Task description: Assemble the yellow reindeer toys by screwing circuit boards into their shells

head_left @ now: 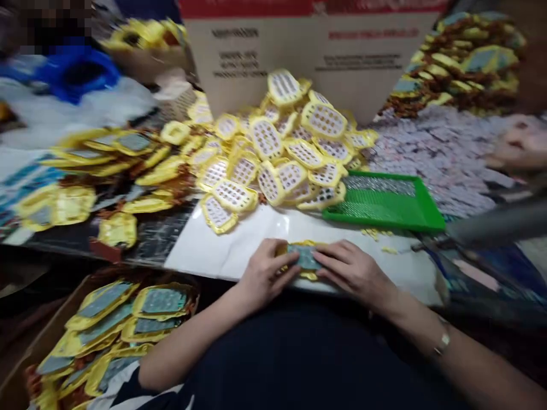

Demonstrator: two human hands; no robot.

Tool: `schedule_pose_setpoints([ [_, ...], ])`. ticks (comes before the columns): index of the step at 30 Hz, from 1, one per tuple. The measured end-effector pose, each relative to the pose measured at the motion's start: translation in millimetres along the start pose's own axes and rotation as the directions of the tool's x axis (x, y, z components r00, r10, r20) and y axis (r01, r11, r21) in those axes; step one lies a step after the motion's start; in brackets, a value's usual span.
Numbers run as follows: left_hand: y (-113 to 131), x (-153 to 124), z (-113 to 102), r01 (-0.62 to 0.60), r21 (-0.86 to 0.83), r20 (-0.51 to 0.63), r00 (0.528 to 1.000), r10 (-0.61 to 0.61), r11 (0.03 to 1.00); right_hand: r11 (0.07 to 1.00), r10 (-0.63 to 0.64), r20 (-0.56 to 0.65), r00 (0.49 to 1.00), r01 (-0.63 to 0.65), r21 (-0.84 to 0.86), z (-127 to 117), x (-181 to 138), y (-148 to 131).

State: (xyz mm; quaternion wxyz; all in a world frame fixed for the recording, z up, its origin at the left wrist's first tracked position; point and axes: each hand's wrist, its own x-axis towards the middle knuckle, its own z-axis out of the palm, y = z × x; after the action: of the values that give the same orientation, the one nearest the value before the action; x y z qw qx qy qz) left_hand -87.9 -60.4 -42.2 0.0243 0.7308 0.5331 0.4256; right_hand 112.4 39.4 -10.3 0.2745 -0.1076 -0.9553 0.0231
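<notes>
Yellow casing [304, 258]: a small piece with a flat grey-green panel on its upward face and yellow rim showing along the far and near edges. Blur hides finer detail on the panel. Through the head camera I see it low, just past the middle of the view, in front of the wearer's dark clothing.

The left hand [268, 270] and the right hand [356, 270] are closed on it from opposite sides, with fingertips on the panel and the middle of the casing visible between them.

Beneath is a white work surface [200, 245], and I find its front edge just on the wearer's side of the casing. White surface shows left of the left hand, and a narrower band lies between the hands and a pile of yellow casings with pale buttons [265, 142]. To the right, small yellow bits [376, 232] lie near a green tray [384, 212], which limits that side. A dark rod-shaped tool [491, 222] reaches in from the far right. Behind the pile I see a standing carton [290, 48]. Below the table at left, a box [32, 356] holds panelled casings.
</notes>
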Motion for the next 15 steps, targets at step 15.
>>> schedule_pose_setpoints([
  [15,4,15,15,-0.126,-0.071,0.206,0.969,0.138,0.989,0.971,0.206,-0.135,0.969,-0.186,0.148,-1,-22,-10],
])
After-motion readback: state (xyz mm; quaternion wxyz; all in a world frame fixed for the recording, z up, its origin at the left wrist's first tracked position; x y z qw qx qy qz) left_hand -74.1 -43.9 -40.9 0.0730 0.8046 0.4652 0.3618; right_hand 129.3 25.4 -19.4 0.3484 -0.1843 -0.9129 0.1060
